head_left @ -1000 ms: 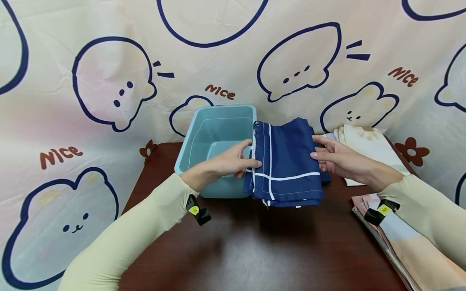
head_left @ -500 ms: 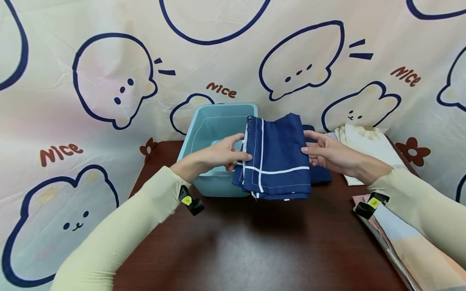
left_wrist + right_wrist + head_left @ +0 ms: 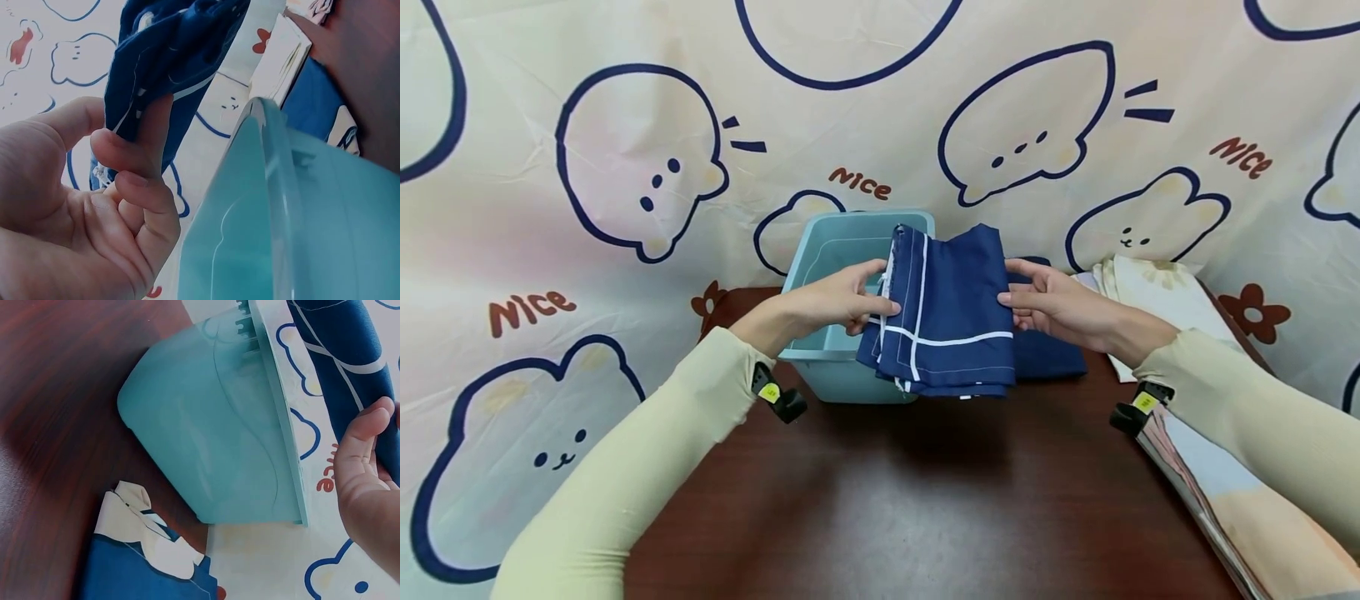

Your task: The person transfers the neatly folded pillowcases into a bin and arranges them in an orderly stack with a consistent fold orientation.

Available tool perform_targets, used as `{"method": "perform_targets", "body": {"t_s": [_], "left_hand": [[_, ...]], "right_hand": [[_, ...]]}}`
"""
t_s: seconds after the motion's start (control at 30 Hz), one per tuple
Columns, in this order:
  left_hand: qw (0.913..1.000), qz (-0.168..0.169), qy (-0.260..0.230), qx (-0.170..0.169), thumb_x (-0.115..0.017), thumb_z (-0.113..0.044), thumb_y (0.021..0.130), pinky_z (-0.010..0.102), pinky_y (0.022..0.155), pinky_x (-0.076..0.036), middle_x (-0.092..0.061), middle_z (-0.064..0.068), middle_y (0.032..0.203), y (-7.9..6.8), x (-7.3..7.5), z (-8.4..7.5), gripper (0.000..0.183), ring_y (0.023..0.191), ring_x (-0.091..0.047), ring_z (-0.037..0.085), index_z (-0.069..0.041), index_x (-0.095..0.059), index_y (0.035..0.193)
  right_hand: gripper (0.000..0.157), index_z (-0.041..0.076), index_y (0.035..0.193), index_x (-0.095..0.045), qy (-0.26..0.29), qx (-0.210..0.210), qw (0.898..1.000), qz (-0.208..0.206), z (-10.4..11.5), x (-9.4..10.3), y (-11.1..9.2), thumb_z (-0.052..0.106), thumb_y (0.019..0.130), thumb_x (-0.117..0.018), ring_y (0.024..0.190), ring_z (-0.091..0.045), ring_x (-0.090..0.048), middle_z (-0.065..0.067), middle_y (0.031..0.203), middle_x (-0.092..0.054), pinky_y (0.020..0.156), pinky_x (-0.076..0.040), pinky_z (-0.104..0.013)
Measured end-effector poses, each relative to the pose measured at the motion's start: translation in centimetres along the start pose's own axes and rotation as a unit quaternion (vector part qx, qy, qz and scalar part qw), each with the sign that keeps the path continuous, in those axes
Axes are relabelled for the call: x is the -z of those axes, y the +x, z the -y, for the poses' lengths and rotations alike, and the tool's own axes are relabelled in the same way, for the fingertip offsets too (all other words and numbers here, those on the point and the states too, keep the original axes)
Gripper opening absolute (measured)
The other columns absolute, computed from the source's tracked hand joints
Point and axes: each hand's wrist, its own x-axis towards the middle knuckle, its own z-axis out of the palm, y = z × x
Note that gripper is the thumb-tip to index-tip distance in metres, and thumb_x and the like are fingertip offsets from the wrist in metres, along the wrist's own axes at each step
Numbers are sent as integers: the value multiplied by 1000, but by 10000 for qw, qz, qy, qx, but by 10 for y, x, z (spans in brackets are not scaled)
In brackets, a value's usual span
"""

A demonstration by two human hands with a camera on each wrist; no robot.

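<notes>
A folded navy cloth with white crossing lines hangs in the air between both hands, overlapping the right part of the blue plastic bin in the head view. My left hand pinches its left edge, thumb in front and fingers behind. At the opposite edge my right hand pinches it the same way. In the left wrist view the cloth shows its layered edge between thumb and fingers, above the bin's rim. The right wrist view shows the thumb pressed on the cloth's front.
Behind the right hand lies another folded navy cloth with a cream part. Farther right are a folded white cloth and a pastel folded cloth. All stand on a dark wooden table before a printed cloth backdrop.
Both hands have carried the navy cloth left and slightly up, from beside the bin to over its right side. More of the other navy cloth now shows.
</notes>
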Motion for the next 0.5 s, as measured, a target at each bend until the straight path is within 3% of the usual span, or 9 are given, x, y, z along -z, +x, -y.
{"method": "perform_targets", "body": {"t_s": [0.13, 0.23, 0.3, 0.5], "left_hand": [[10000, 23, 69, -40, -60, -20, 95, 26, 52, -39, -70, 0, 76, -3, 6, 0, 64, 47, -44, 13, -21, -24, 148], [9999, 36, 126, -94, -60, -20, 95, 27, 52, -39, -70, 1, 79, -5, 12, 1, 63, 47, -45, 13, -21, -25, 147], [9998, 70, 138, -117, -59, -19, 95, 28, 53, -39, -71, 2, 83, -6, 15, 3, 61, 48, -45, 13, -21, -26, 147], [9997, 64, 238, -24, -59, -21, 96, 26, 52, -40, -73, 4, 89, -8, 26, 7, 64, 48, -46, 13, -22, -24, 149]], "right_hand": [[82, 19, 157, -3, 40, -31, 10000, -3, 5, -3, 4, 23, 97, -59, 80, -9, -53, -3, 130, -47, 73, -50, -19], [83, 19, 157, -1, 17, 23, 9999, 116, 7, -4, 7, 24, 97, -58, 82, -10, -52, -8, 150, -32, 74, -49, -19], [83, 18, 157, 0, 9, 80, 9997, 214, 7, -6, 9, 24, 97, -58, 82, -9, -52, -10, 151, -29, 74, -49, -19], [83, 15, 157, -1, 160, 194, 9991, 329, 9, -12, 18, 23, 97, -58, 79, -8, -54, -1, 116, -53, 73, -50, -18]]}}
